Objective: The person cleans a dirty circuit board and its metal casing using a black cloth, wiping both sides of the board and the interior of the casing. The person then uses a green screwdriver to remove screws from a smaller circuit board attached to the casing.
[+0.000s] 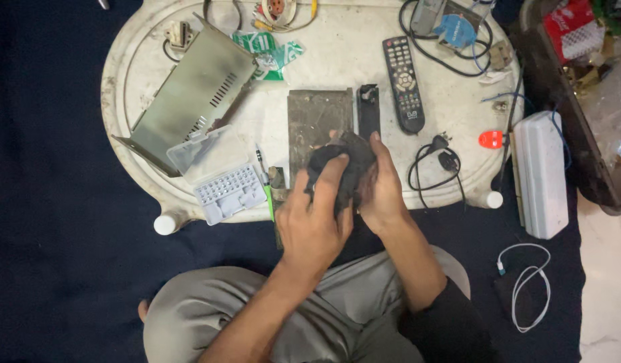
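A: What's nearest?

B: Bent knees in grey trousers, then both hands over the near rim of the white tabletop (122, 81). The left hand (314, 225) has its grip clamped on a dark cloth (341, 165); the right hand (381, 191) is closed on the same cloth from the other side.

A: And under the cloth?

B: A dark metal plate (317, 121), flat on the tabletop, touching the cloth's far edge. Left of the hands sits a clear bit case (223, 185), lid open. Beyond it lies a grey metal cover (189, 94). Right of the plate lie a remote (403, 84) and a coiled black cable (438, 165)
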